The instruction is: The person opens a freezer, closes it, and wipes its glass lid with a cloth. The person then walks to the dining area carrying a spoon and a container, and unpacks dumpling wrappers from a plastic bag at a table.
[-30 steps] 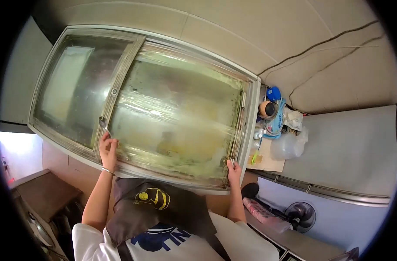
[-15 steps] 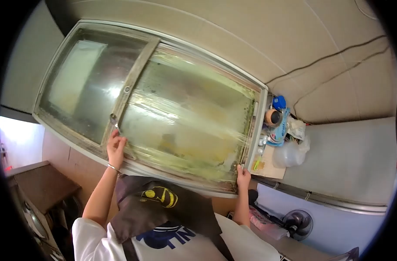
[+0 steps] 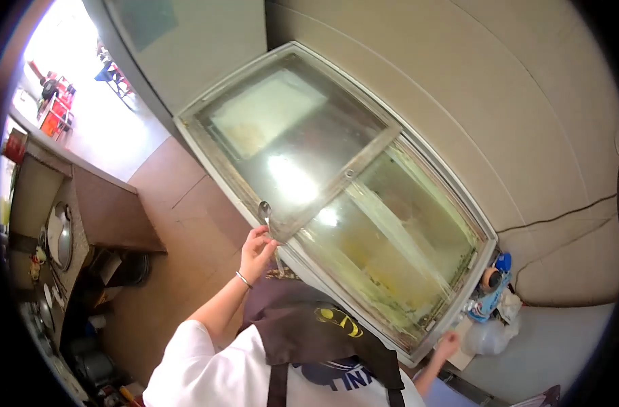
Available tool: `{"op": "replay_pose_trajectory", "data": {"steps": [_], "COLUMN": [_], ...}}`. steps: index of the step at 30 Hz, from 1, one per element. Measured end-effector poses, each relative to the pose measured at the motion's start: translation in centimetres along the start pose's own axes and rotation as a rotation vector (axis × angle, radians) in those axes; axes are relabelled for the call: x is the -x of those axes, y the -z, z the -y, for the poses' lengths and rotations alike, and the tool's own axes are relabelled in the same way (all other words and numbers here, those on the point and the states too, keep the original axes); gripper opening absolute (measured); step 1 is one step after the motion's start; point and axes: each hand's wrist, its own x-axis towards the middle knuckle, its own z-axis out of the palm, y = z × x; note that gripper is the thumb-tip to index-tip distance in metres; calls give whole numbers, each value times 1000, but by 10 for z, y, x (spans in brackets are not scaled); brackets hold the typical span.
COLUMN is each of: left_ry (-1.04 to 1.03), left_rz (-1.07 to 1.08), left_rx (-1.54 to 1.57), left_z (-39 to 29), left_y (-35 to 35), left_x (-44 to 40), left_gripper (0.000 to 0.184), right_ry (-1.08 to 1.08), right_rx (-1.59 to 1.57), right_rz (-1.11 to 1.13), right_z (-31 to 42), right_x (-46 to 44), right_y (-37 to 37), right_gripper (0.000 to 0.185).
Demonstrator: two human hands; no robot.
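Note:
A metal spoon (image 3: 265, 211) stands bowl-up between the pinched fingers of my left hand (image 3: 257, 252), close to the front rim of a chest freezer. Beside that hand lies the wooden-looking frame of the left glass lid (image 3: 255, 163). Plastic film covers the right glass lid (image 3: 404, 251), which is cloudy and yellowish. Near the freezer's right front corner, my right hand (image 3: 448, 346) is apart from the lid, its fingers curled with nothing visible in them.
On the right, a bottle, a blue-and-white packet (image 3: 482, 305) and a plastic tub (image 3: 487, 338) stand beside the freezer. A brown counter (image 3: 109, 203) with pans is at left, past the tiled floor (image 3: 181, 224). A bright doorway opens at the upper left.
The view has swung left, bringing the doorway and counter into sight. My right hand has come off the freezer's front right corner. The spoon stays in my left hand.

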Motion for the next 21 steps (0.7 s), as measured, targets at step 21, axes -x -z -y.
{"op": "replay_pose_trajectory", "data": {"steps": [21], "left_ry": [81], "left_rz": [-1066], "left_rx": [-111], "left_z": [43], "left_y": [408], "left_x": [190], "left_gripper": [16], "right_ry": [1220], "right_rx": [-221], "right_rz": [989], "right_z": [481], "right_x": [346], "right_y": [-205], "right_gripper": [30]}}
